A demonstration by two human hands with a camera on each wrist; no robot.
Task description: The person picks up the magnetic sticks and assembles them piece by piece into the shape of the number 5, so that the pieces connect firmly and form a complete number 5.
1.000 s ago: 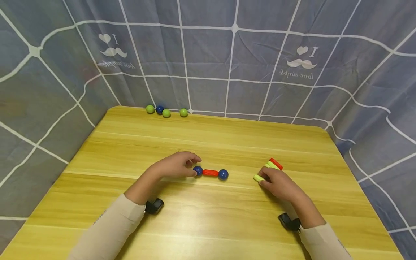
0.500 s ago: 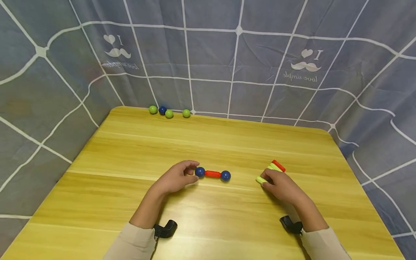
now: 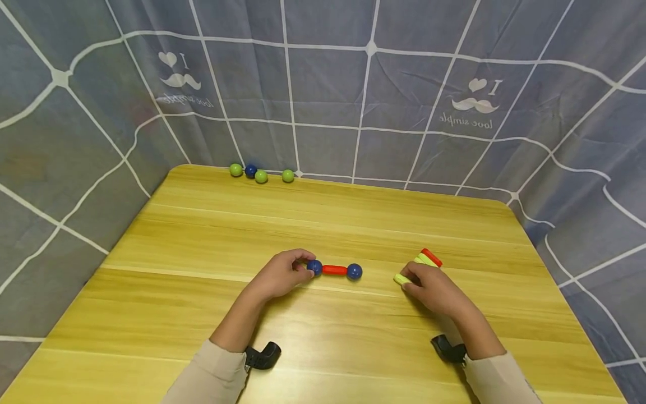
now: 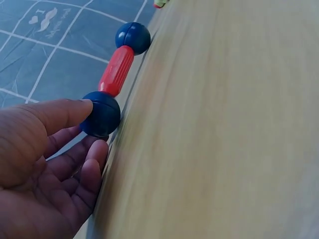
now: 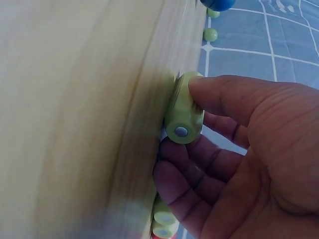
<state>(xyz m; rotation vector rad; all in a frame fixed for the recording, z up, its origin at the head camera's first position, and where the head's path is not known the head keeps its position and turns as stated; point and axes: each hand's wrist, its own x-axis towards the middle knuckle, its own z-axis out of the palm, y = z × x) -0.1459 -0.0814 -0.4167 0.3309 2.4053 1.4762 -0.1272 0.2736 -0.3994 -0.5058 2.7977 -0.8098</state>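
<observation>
My left hand (image 3: 282,275) pinches the left blue ball (image 4: 102,117) of a joined piece on the table. Thumb and fingers lie on either side of that ball. A ridged red magnetic rod (image 3: 334,270) links it to a second blue ball (image 3: 355,271) on the right. Over to the right, my right hand (image 3: 435,287) pinches a yellow-green magnetic rod (image 5: 182,112) between thumb and fingers. In the right wrist view, a round metal tip shows in the rod's near end. The held rod stays apart from the joined piece.
Just behind the right hand lie more rods, a red one (image 3: 432,257) beside yellow-green ones (image 3: 426,260). Along the far edge of the wooden table (image 3: 313,348) sit green balls (image 3: 287,176) and a blue ball (image 3: 250,171). A grey-blue curtain (image 3: 328,84) hangs behind.
My left hand has moved from beside the blue ball to a pinch on it, and the joined piece has shifted slightly right. The right hand keeps its hold on the yellow-green rod, nearly still.
</observation>
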